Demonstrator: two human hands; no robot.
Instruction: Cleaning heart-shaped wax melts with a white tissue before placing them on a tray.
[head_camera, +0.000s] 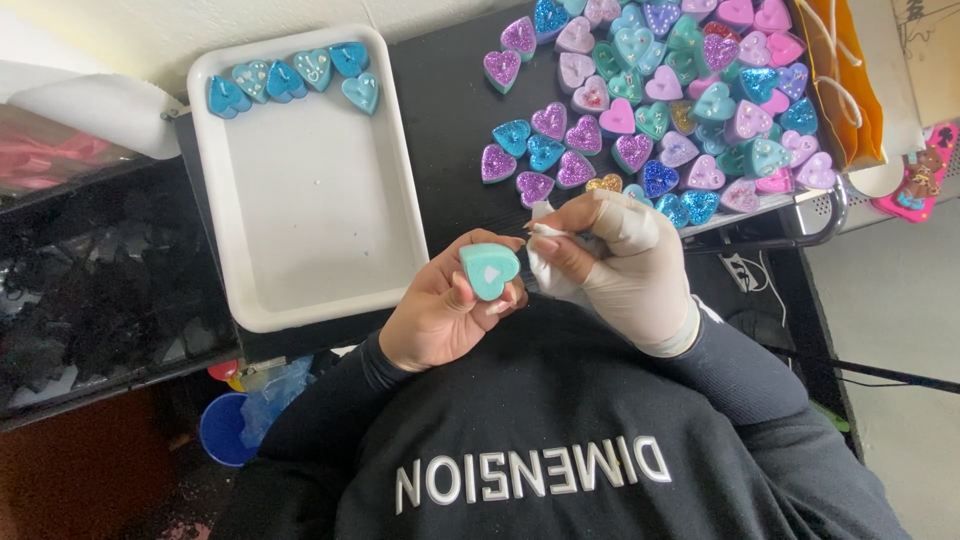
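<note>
My left hand (440, 315) holds a teal heart-shaped piece (490, 270) with a small white heart on its face, close to my chest. My right hand (625, 270) wears a white glove and pinches a small white wipe (545, 262) right beside the teal heart, touching its edge. Both hands hover at the near edge of the black table (440, 130). A white rectangular tray (310, 220) lies to the left, with several blue and teal hearts (290, 78) lined along its far edge. A heap of glittery purple, pink, teal and blue hearts (670, 100) covers the table at the right.
An orange paper bag (845, 90) with cord handles stands at the far right, next to a pink item (920, 175). A blue bucket (222, 428) sits on the floor at the lower left. Dark shelving with plastic-wrapped goods (90, 270) fills the left side.
</note>
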